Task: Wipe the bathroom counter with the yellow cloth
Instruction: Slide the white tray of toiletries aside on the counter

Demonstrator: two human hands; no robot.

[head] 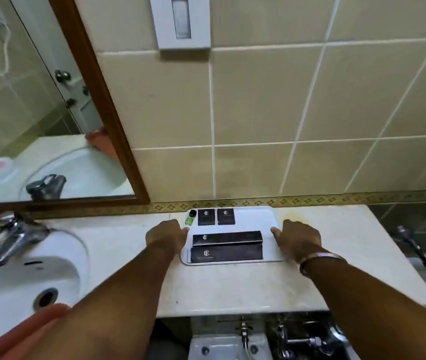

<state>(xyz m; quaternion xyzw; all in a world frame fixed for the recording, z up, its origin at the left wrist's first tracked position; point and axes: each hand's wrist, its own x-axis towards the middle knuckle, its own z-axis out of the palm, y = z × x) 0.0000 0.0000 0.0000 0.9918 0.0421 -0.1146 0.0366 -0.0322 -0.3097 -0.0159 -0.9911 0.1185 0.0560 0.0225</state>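
Glossy white plastic tray point(256, 216), matt black boxes point(227, 237) — polished stone counter point(232, 287), chrome tap point(11, 237).

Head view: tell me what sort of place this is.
Most likely a hotel or guesthouse bathroom. A white sink with a chrome tap sits in the counter under a framed mirror, and both hands grip a tray of matching black boxed toiletries.

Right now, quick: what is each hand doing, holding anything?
Left hand: gripping the left edge of the white tray.
Right hand: gripping the tray's right edge.
No yellow cloth in either hand.
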